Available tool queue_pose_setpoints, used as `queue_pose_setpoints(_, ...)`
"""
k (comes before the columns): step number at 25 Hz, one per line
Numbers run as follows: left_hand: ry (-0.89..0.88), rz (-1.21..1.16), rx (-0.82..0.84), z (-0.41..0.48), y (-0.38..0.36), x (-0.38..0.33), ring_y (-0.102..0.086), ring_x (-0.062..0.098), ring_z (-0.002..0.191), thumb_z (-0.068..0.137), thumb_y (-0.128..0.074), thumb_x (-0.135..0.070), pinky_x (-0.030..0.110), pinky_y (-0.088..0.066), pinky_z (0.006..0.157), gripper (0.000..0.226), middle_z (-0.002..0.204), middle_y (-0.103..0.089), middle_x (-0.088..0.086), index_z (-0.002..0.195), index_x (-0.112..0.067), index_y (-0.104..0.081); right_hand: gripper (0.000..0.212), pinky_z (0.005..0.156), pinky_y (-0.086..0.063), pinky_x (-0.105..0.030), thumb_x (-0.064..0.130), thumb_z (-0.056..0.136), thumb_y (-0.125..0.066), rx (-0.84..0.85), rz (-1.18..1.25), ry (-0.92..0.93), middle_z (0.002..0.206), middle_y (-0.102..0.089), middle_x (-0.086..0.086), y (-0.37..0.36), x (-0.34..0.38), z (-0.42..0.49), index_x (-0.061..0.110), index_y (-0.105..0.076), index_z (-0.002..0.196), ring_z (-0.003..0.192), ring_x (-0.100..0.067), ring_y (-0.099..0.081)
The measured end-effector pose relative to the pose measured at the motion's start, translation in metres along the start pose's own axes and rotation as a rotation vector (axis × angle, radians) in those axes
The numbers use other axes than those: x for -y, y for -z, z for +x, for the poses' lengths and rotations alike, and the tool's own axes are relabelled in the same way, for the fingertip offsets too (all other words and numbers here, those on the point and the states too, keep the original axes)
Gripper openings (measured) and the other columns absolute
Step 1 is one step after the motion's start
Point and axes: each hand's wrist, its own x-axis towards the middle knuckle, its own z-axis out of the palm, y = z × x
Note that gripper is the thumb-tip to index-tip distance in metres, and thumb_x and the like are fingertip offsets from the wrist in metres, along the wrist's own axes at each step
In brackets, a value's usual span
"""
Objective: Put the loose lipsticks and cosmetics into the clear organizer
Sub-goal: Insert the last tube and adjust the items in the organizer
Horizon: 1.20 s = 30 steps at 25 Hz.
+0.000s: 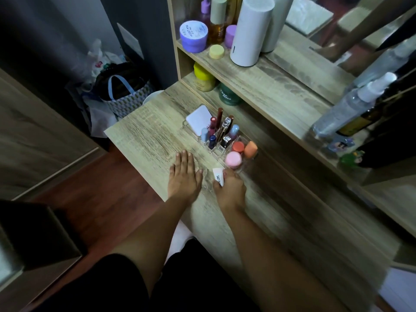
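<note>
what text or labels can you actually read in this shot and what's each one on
"LIPS": on the small white tube in the right hand's grip; letters before it are hidden.
"Chaf Riss", roughly: on the dark green jar under the shelf; blurred, uncertain.
Print on the white lid of the purple tub: too blurred to read.
Lipsticks in the clear acrylic organizer: nothing legible.

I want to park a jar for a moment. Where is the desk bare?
Bare wood lies left of the clear organizer and the left hand, out to the desk's edge, and nearer than the right hand. The organizer itself is crowded.
</note>
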Motion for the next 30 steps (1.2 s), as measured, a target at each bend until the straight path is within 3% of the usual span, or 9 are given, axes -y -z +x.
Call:
queue_pose_setpoints(3, 0.000, 0.034, -0.018, 0.000, -0.001, 0.000, 0.007, 0.024, 0.148, 0.097, -0.019, -0.042, 0.040, -0.002, 0.120, 0.063, 0.161, 0.003, 0.009, 0.148, -0.010, -0.002, 0.031, 0.077, -0.053, -0.032, 0.017, 0.074, -0.073, -0.140, 0.294, 0.033, 0.102, -0.068, -0.014, 0.010, 0.011, 0.003, 0.010, -0.066, 0.104, 0.088, -0.030, -0.066)
queue_pose_setpoints(7, -0.001, 0.061, -0.019, 0.001, -0.001, -0.001, 0.005, 0.024, 0.148, 0.097, -0.019, -0.040, 0.042, -0.005, 0.120, 0.062, 0.161, 0.001, 0.010, 0.148, -0.009, -0.003, 0.015, 0.060, -0.043, 0.001, 0.012, 0.071, -0.080, -0.333, 0.632, 0.038, 0.081, -0.067, -0.004, 0.027, 0.025, 0.025, 0.007, -0.072, 0.083, 0.068, -0.017, -0.066)
queue_pose_setpoints(8, -0.002, 0.070, -0.013, 0.000, 0.000, -0.001, 0.005, 0.025, 0.148, 0.097, -0.018, -0.040, 0.042, -0.005, 0.120, 0.062, 0.161, 0.002, 0.010, 0.148, -0.009, -0.002, 0.016, 0.063, -0.045, 0.000, 0.013, 0.072, -0.079, -0.337, 0.666, 0.038, 0.080, -0.069, -0.005, 0.030, 0.026, 0.031, 0.006, -0.074, 0.086, 0.069, -0.016, -0.066)
queue_pose_setpoints(12, 0.001, 0.080, -0.010, 0.000, 0.001, -0.001, 0.006, 0.024, 0.148, 0.097, -0.018, -0.040, 0.042, -0.005, 0.120, 0.062, 0.161, 0.003, 0.010, 0.148, -0.009, -0.001, 0.012, 0.077, -0.056, -0.040, 0.016, 0.080, -0.072, -0.343, 0.553, 0.080, 0.078, -0.073, -0.011, 0.033, 0.023, 0.043, 0.004, -0.074, 0.081, 0.083, -0.033, -0.066)
queue_pose_setpoints(14, -0.001, 0.075, -0.012, 0.000, 0.001, -0.001, 0.006, 0.024, 0.148, 0.097, -0.018, -0.040, 0.042, -0.006, 0.120, 0.062, 0.161, 0.002, 0.010, 0.148, -0.009, -0.002, 0.012, 0.080, -0.055, -0.040, 0.014, 0.082, -0.070, -0.329, 0.520, 0.106, 0.083, -0.074, -0.013, 0.030, 0.021, 0.045, 0.003, -0.074, 0.084, 0.087, -0.035, -0.066)
queue_pose_setpoints(19, -0.001, 0.069, -0.023, 0.001, -0.001, 0.000, 0.004, 0.025, 0.148, 0.097, -0.019, -0.041, 0.042, -0.006, 0.120, 0.063, 0.161, 0.001, 0.010, 0.148, -0.009, -0.003, 0.015, 0.072, -0.041, -0.011, 0.009, 0.081, -0.069, -0.267, 0.382, 0.176, 0.088, -0.072, -0.018, 0.026, 0.020, 0.047, 0.000, -0.073, 0.093, 0.080, -0.028, -0.068)
queue_pose_setpoints(22, -0.004, 0.076, -0.031, 0.001, -0.002, 0.001, 0.003, 0.025, 0.148, 0.097, -0.019, -0.041, 0.042, -0.007, 0.120, 0.063, 0.161, 0.000, 0.010, 0.148, -0.009, -0.004, 0.020, 0.082, -0.056, -0.026, 0.012, 0.081, -0.071, -0.181, 0.461, 0.077, 0.101, -0.069, -0.021, 0.026, 0.023, 0.050, 0.004, -0.068, 0.099, 0.089, -0.026, -0.068)
queue_pose_setpoints(25, -0.005, 0.071, -0.035, 0.001, -0.003, 0.001, 0.003, 0.025, 0.148, 0.097, -0.019, -0.041, 0.041, -0.006, 0.120, 0.063, 0.161, 0.000, 0.011, 0.148, -0.009, -0.005, 0.017, 0.084, -0.058, -0.042, 0.017, 0.081, -0.071, -0.163, 0.463, 0.040, 0.104, -0.067, -0.020, 0.025, 0.024, 0.053, 0.009, -0.066, 0.095, 0.096, -0.027, -0.066)
queue_pose_setpoints(30, -0.002, 0.084, -0.044, 0.001, -0.004, 0.001, 0.002, 0.026, 0.148, 0.096, -0.018, -0.041, 0.041, -0.006, 0.120, 0.063, 0.160, -0.001, 0.011, 0.148, -0.009, -0.005, 0.018, 0.075, -0.062, -0.039, 0.017, 0.079, -0.074, -0.166, 0.464, 0.049, 0.089, -0.072, -0.009, 0.025, 0.028, 0.050, 0.010, -0.066, 0.093, 0.078, -0.014, -0.068)
